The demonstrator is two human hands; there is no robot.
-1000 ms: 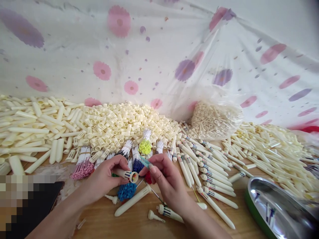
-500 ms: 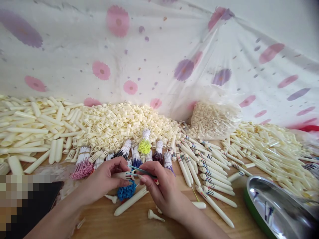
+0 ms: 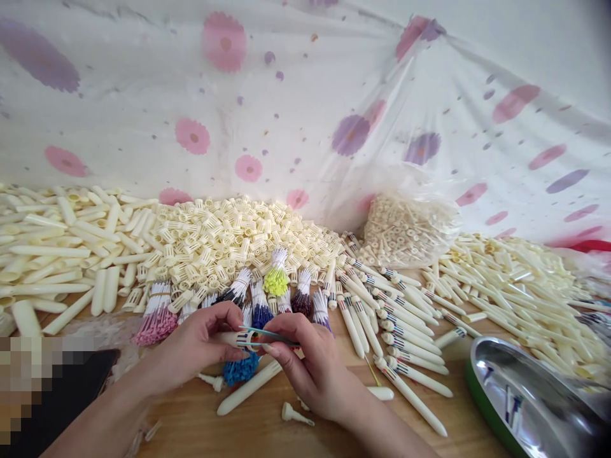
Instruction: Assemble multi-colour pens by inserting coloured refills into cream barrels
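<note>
My left hand [image 3: 210,340] is closed round a cream slotted pen part [image 3: 233,338] with coloured sliders showing at its right end. In my right hand [image 3: 310,362] are blue-green tweezers [image 3: 273,335], pinched between thumb and fingers. Their two thin prongs reach left and straddle the slotted end of the pen part. Just below my hands lie a bundle of blue-tipped refills [image 3: 241,369] and a cream pen barrel [image 3: 251,387]. A small cream cone-shaped piece [image 3: 294,415] rests on the wood nearby.
Behind my hands stand bundled refills with pink tips [image 3: 155,318] and yellow tips [image 3: 275,282]. A heap of slotted parts [image 3: 238,235] lies behind them. Assembled pens [image 3: 415,346] are on the right, beside a metal bowl [image 3: 477,375]. A clear bag of parts [image 3: 410,229] sits farther back.
The tweezers have shifted slightly, and their two prongs now lie further apart along the slotted end. My left hand keeps its hold on the pen part.
</note>
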